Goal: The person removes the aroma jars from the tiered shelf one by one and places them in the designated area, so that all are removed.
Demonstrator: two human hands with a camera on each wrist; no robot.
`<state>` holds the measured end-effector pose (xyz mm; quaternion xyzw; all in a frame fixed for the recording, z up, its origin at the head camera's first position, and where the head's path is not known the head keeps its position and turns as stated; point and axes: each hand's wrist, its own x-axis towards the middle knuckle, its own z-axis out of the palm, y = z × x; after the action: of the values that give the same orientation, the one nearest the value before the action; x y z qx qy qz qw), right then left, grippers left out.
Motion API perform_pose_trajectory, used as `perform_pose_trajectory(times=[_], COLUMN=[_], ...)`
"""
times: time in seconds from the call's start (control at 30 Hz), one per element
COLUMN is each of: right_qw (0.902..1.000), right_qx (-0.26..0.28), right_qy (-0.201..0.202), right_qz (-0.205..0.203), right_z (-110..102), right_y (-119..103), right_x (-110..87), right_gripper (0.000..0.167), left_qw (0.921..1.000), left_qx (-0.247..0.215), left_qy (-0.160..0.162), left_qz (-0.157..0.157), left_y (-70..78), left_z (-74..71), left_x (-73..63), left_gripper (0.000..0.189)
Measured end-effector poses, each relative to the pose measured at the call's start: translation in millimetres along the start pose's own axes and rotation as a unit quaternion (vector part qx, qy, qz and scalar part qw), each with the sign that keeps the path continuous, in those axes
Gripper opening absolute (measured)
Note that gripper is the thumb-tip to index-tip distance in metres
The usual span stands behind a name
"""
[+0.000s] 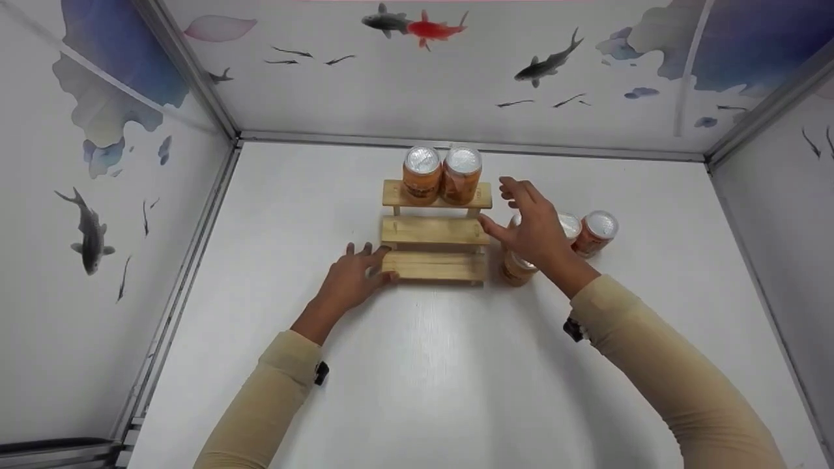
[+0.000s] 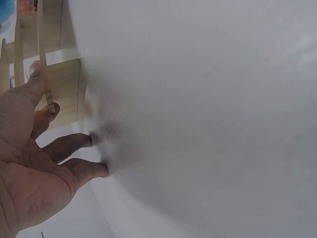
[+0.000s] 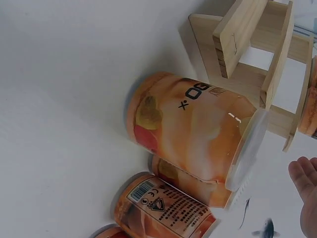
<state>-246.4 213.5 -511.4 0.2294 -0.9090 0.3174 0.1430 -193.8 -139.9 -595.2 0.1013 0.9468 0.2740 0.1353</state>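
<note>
A small three-step wooden rack (image 1: pixel 435 266) stands on the table. My left hand (image 1: pixel 352 277) pinches the left end of its lowest step between thumb and index finger, the other fingers spread toward the table in the left wrist view. Two orange-labelled cans with pale lids, a left can (image 1: pixel 421 179) and a right can (image 1: pixel 461 179), stand side by side on the top step. My right hand (image 1: pixel 537 231), thumb and fingers apart, is held above several similar cans right of the rack and partly hides them. The nearest can (image 3: pixel 190 129) stands upright beside the rack.
The white table (image 1: pixel 404 365) is enclosed by a back wall (image 1: pixel 456 98) and side walls printed with fish. A metal rail (image 1: pixel 365 141) runs along the table's back edge. Among the cans on the right, an outer can (image 1: pixel 596 233) stands farthest from the rack.
</note>
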Motion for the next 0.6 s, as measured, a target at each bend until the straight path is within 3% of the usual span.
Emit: perform_pose_trajectory(times=[0.6], right_qw=[0.9999], right_qx=[0.013], right_qy=[0.0], right_qz=[0.0], right_z=[8.8], right_y=[-14.4], right_x=[27.6], right_gripper=[0.083], left_qw=[0.9998], left_qx=[-0.017], left_qy=[-0.001], left_qz=[-0.013], left_y=[-0.8], left_z=[2.7], left_x=[-0.1], left_gripper=[0.076])
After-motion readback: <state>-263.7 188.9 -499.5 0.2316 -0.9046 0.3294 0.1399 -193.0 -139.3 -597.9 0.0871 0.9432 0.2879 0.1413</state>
